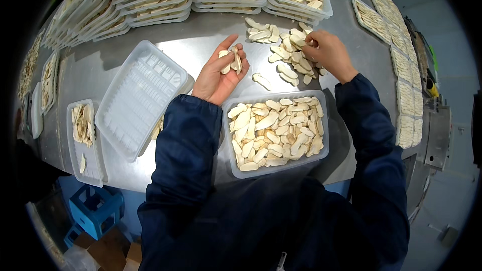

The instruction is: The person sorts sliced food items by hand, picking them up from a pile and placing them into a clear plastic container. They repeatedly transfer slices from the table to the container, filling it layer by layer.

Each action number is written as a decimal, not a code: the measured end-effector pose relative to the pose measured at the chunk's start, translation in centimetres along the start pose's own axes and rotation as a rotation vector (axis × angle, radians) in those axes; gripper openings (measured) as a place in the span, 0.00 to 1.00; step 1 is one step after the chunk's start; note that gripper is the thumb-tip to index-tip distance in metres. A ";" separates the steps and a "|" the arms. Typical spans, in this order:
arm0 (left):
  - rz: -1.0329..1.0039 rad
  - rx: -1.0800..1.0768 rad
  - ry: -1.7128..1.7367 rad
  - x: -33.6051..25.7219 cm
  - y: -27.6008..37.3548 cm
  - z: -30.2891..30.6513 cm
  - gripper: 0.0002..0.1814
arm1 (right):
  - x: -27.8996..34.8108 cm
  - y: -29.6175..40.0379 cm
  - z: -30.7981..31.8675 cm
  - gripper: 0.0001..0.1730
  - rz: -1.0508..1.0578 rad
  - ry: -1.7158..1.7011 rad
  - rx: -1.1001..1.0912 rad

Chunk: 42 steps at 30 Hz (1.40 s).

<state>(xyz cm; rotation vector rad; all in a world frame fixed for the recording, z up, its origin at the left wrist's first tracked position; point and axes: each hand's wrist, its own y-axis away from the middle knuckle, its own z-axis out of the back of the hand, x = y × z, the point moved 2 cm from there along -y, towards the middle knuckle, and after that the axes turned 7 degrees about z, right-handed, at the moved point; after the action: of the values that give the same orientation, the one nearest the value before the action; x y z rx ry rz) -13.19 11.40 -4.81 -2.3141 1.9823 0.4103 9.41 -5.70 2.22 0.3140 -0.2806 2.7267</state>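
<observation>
A few pale dried slices, apparently mushroom, are held in my left hand between thumb and fingers, palm up, above the metal table. My right hand is at the right side of a loose pile of slices; its thumb and fingertips are pinched at a slice there. A smaller heap of slices lies just left of the pile, and a single slice lies nearer me. Close to my body, a translucent plastic tray is filled with many slices.
Stacked trays of slices line the far side. An empty translucent tray lies tilted at left, beside a narrow-looking tray with some slices. Rows of filled trays run along the right. A blue plastic stool and cardboard boxes are below.
</observation>
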 end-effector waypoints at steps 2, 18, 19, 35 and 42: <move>0.024 0.025 0.016 0.0 -0.1 0.1 0.26 | 0.0 -0.2 -0.7 0.11 -0.013 0.053 0.027; 0.093 -0.020 -0.054 0.3 0.0 -0.2 0.20 | -1.0 3.1 0.4 0.10 0.001 -0.115 0.082; 0.094 -0.039 -0.084 0.3 0.0 -0.2 0.20 | -1.2 3.4 0.1 0.10 0.015 -0.111 0.050; 0.031 -0.097 -0.126 0.5 0.3 -1.8 0.22 | 1.5 1.8 1.3 0.14 0.015 -0.096 0.191; 0.070 0.104 0.059 0.2 -0.1 0.3 0.18 | 2.0 3.9 0.5 0.13 -0.011 0.046 0.165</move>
<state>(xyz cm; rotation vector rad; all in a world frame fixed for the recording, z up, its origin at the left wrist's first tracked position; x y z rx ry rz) -13.15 11.34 -5.18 -2.2251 2.0631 0.2391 6.13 -8.67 2.58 0.2968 -0.0409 2.7473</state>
